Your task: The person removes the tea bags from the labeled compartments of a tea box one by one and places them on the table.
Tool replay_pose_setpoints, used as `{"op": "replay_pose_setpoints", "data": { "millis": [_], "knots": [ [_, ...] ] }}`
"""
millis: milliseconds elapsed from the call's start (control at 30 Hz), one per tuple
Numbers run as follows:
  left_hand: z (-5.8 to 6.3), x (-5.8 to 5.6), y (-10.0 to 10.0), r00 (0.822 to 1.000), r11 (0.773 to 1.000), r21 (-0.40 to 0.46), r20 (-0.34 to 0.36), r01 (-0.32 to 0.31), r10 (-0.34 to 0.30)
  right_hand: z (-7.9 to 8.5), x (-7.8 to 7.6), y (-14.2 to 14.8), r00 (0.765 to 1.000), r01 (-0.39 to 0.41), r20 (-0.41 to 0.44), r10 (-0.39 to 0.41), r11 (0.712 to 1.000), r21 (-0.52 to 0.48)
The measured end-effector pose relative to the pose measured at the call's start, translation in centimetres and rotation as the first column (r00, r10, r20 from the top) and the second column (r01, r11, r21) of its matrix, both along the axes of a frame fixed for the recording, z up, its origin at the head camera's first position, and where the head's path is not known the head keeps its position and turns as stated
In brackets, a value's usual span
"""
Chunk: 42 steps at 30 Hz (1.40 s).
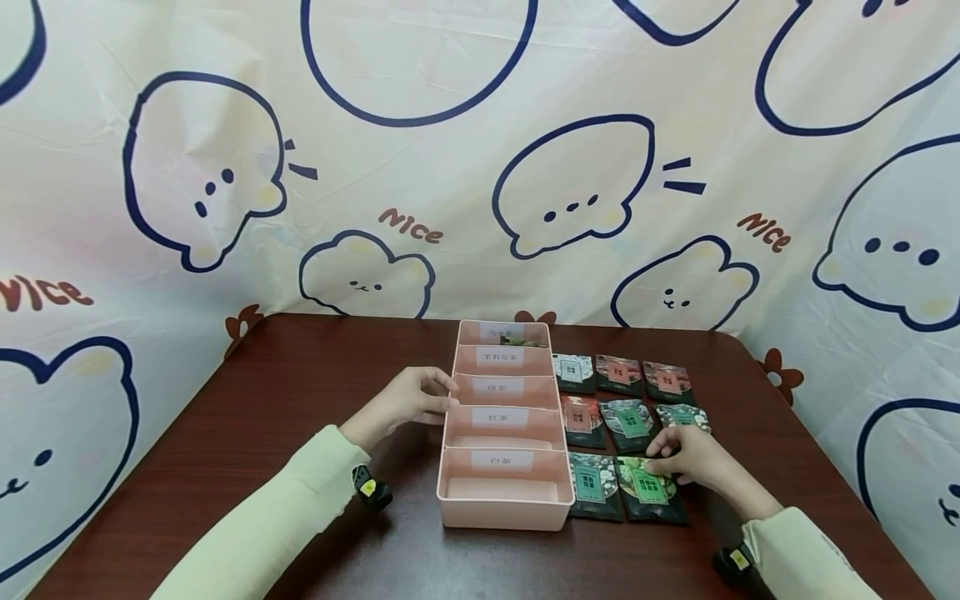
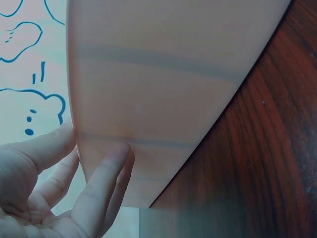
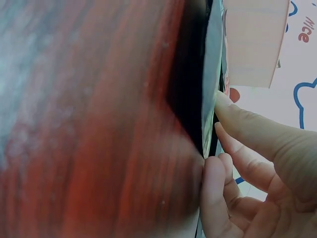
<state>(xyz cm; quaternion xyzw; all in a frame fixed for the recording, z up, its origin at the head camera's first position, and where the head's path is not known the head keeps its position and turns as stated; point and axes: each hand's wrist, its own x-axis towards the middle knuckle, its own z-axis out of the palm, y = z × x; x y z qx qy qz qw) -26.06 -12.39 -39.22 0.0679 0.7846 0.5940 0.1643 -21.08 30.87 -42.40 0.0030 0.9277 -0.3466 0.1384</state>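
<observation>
My left hand (image 1: 408,404) steadies the pink divided box (image 1: 506,515) from its left side. In the left wrist view its fingers (image 2: 106,183) lie nearly straight against the outer wall, with a fingertip at the rim. On the right, my right hand (image 1: 693,457) pinches the right edge of a bright green tea packet (image 1: 648,492) in the nearest row. From the right wrist view, the thumb is on the upper face of this packet (image 3: 212,79), fingertips at its edge, and its near side tilts up from the table.
Several other tea packets, red (image 1: 581,419), teal (image 1: 627,423) and green, lie in rows right of the box. The box's compartments carry white labels (image 1: 501,460); a green packet (image 1: 521,342) is in the farthest one. A patterned cloth (image 1: 465,167) hangs behind the brown table (image 1: 337,517).
</observation>
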Motion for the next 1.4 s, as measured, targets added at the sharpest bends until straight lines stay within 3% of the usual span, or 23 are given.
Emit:
{"op": "replay_pose_setpoints", "data": {
  "millis": [867,967,1100,1267,1400],
  "knots": [
    [0.2,0.1,0.0,1.000,1.000,-0.010,0.004,0.001,-0.001,0.3,0.0,0.3,1.000,-0.005,0.006,0.006,0.999,-0.043],
    [0.1,0.1,0.0,1.000,1.000,-0.009,0.002,0.000,0.000,1.5,0.0,0.6,0.999,-0.033,-0.018,0.032,0.994,-0.105],
    [0.1,0.0,0.0,1.000,1.000,-0.006,-0.009,0.009,-0.009,4.3,-0.3,0.9,0.990,-0.106,-0.113,0.085,0.977,-0.187],
    [0.1,-0.1,0.0,1.000,1.000,-0.007,-0.005,0.007,-0.007,8.4,-1.4,0.4,0.955,-0.205,-0.264,0.138,0.948,-0.243],
    [0.0,0.0,-0.1,1.000,1.000,-0.011,0.000,0.013,-0.013,10.7,-3.3,-1.0,0.932,-0.242,-0.333,0.142,0.929,-0.281]
  ]
}}
